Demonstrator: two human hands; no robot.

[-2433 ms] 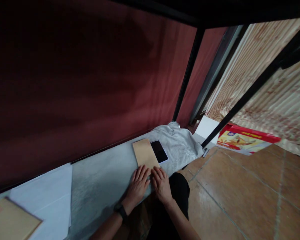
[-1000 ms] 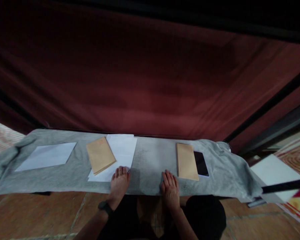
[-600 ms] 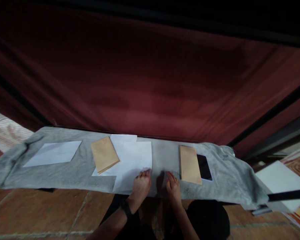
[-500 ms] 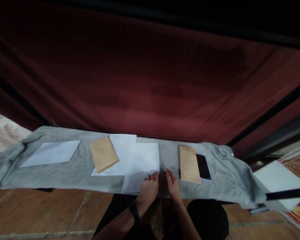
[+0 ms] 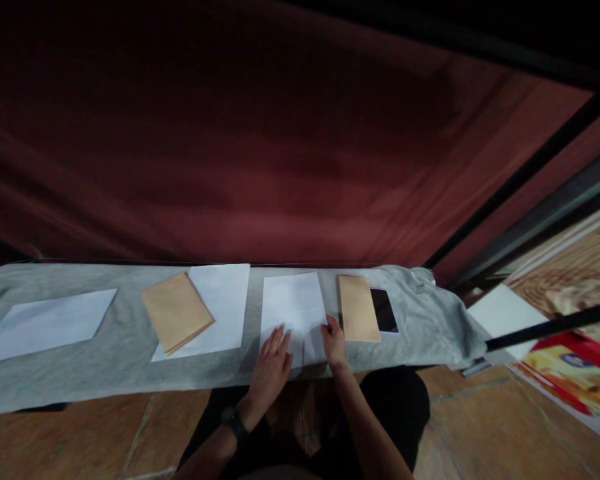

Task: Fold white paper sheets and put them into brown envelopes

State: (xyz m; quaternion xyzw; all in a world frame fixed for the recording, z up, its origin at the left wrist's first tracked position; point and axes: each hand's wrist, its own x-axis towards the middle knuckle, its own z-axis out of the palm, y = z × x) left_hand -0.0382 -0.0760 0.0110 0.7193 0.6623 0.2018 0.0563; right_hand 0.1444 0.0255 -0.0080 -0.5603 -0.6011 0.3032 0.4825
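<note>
The step in hand seems to be steadying the white sheet (image 5: 291, 300), flat just inside the table's (image 5: 115, 363) near edge. The left hand (image 5: 271, 360) rests on it, fingers slightly spread; the right hand (image 5: 334, 341) curls at its right side, whether pinching I cannot tell. The next move calls for light, even pressure. The paper looks plain, faintly creased.

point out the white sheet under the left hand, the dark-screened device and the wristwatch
White sheet (image 5: 293, 299), head view: on its uncovered upper half.
Dark-screened device (image 5: 385, 311), head view: on the visible middle of its screen.
Wristwatch (image 5: 237, 427), head view: on its dark band.
</note>
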